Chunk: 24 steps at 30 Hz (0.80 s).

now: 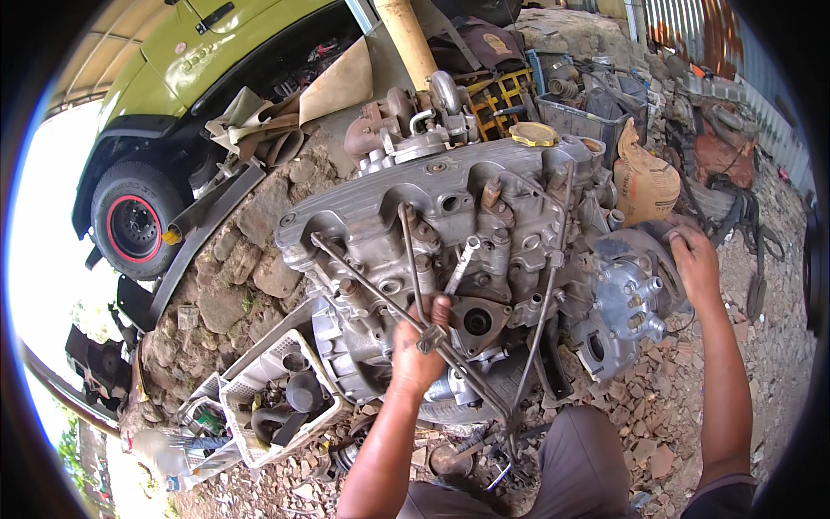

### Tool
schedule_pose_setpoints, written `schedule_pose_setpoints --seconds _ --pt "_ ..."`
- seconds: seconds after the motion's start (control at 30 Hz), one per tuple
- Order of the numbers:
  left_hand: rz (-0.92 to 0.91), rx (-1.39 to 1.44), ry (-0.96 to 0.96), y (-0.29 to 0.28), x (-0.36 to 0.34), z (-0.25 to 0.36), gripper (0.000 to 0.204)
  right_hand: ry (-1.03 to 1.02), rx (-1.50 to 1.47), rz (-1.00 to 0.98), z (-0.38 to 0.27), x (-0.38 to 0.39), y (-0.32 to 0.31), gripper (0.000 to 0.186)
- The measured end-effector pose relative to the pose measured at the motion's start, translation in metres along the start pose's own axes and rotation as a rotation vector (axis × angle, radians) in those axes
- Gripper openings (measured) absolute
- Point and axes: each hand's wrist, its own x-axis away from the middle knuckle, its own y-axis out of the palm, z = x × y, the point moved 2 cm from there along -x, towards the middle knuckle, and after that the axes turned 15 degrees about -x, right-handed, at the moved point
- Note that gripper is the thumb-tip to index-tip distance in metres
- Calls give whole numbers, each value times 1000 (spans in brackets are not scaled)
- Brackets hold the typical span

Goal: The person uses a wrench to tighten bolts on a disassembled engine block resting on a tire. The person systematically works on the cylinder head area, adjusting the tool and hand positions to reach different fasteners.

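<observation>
A large grey engine [432, 182] stands in front of me. My left hand [419, 346] is closed at its near side, behind thin metal fuel pipes [467, 376]. From beside the thumb a shiny wrench [465, 264] slants up toward the engine; its lower part is hidden in the hand. Just right of the fingers is a flanged port [478, 321]. My right hand [693, 259] is at the engine's right end, its fingers curled over the rim of a dark round pulley [650, 235]. Below that pulley sits a grey pump-like housing [624, 298] with several outlets.
A white plastic basket [251, 432] of parts stands at lower left. Behind are a stone bank [229, 298], a green vehicle [194, 65] and a grey crate [596, 121]. A brown paper sack [644, 183] leans near the engine's right end. Broken rubble [666, 415] covers the ground.
</observation>
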Motion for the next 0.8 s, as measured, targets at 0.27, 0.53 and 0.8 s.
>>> schedule_pose_setpoints --seconds 0.27,0.53,0.8 --pt "-185 317 -159 55 26 1 32 -23 -8 -25 2 -2 5 29" --pt "-84 223 -78 73 28 9 30 52 -55 -60 33 -10 -9 35" --pt "93 151 -25 95 19 12 31 62 -117 -130 79 -26 -20 35"
